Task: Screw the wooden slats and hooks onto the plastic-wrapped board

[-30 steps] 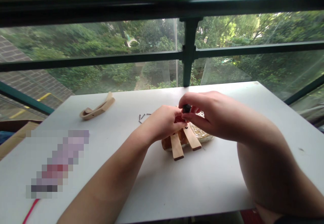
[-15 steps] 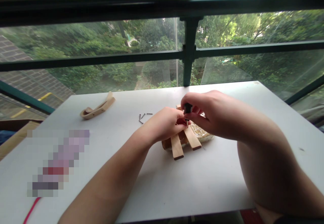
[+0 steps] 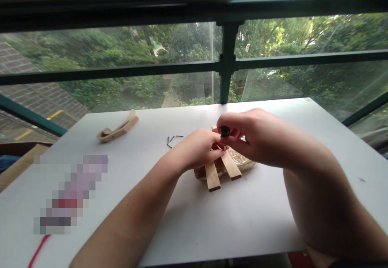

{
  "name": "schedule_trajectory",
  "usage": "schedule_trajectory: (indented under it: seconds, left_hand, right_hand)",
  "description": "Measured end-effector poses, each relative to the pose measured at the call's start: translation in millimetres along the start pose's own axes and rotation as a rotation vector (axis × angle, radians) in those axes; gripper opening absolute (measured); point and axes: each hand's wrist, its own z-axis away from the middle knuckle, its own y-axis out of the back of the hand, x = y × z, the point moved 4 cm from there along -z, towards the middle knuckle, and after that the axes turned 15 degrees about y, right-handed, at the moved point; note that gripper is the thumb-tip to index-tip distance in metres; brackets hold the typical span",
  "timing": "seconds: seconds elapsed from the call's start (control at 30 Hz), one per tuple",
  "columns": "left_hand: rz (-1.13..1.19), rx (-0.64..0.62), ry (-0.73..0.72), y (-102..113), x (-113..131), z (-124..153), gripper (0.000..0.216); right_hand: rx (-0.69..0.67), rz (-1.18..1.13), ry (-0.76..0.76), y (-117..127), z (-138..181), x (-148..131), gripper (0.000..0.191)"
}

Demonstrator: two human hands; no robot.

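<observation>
A small wooden assembly (image 3: 220, 171) with two flat slats pointing toward me lies mid-table, partly on a clear plastic bag (image 3: 242, 159). My left hand (image 3: 197, 148) is closed over the top of this wooden piece and pins it down. My right hand (image 3: 251, 136) is closed in a pinch around a short black-handled screwdriver (image 3: 224, 131), held upright with its tip down at the wood beside my left fingers. The tip and any screw under it are hidden by my fingers.
Several loose dark screws (image 3: 171, 140) lie just left of my hands. A curved wooden part (image 3: 117, 128) rests at the far left of the white table (image 3: 212, 219). A red cord (image 3: 38, 252) shows at the near left edge. A glass railing stands behind the table.
My right fingers have shifted slightly around the screwdriver handle, as in a turning motion. My left hand and the wooden piece stay in place.
</observation>
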Motion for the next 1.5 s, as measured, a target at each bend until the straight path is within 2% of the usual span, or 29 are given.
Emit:
schedule_trajectory:
  seconds: [0.33,0.5,0.93,1.5]
  left_hand:
    - [0.018,-0.036,-0.004,2.3,-1.1,2.5,0.024]
    - [0.092,-0.053,-0.022,2.2,-1.7,3.0,0.017]
    - [0.026,0.024,-0.026,-0.2,-1.0,-0.4,0.015]
    - [0.012,0.050,-0.032,-2.6,1.5,-1.6,0.014]
  right_hand:
    - [0.012,-0.004,-0.001,0.4,-1.4,1.2,0.006]
    - [0.016,-0.008,-0.006,0.9,-0.9,0.5,0.004]
    - [0.045,-0.004,-0.019,-0.2,-1.5,3.4,0.004]
    - [0.044,0.000,-0.038,-0.9,-2.3,3.3,0.003]
